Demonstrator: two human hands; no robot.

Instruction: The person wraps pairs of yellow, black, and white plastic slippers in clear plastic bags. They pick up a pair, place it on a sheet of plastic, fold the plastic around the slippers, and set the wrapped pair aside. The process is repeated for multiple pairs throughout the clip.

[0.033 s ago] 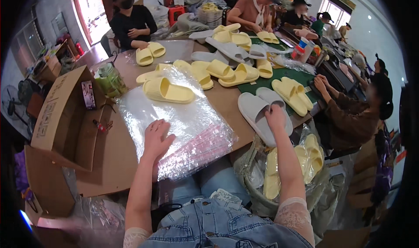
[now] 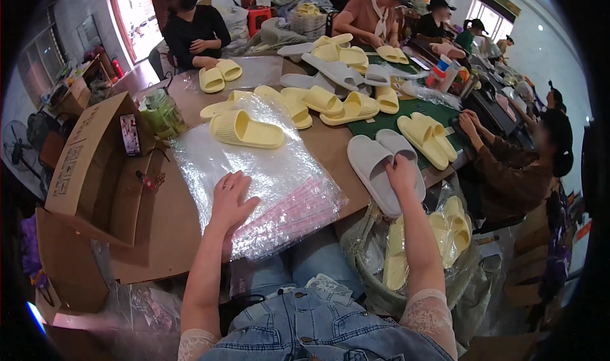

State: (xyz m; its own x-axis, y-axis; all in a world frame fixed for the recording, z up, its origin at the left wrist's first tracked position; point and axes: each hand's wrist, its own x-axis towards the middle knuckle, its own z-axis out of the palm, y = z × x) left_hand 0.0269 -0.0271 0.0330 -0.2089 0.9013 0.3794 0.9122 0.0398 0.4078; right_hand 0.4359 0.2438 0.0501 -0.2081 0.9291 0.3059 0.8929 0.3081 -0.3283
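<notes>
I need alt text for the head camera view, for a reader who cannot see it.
A person's left hand presses flat on a stack of clear plastic bags while the right hand grips a pair of grey slippers on a brown table. Yellow slippers lie around, and other people sit at the far side.

Pale grey slippers (image 2: pixel 381 164), a yellow ribbed slipper (image 2: pixel 244 129), clear bags (image 2: pixel 254 170) with pink-striped edges, brown table (image 2: pixel 165 221).

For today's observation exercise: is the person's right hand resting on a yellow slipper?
No, the right hand rests on a pair of grey slippers; the yellow ones lie elsewhere.
</notes>
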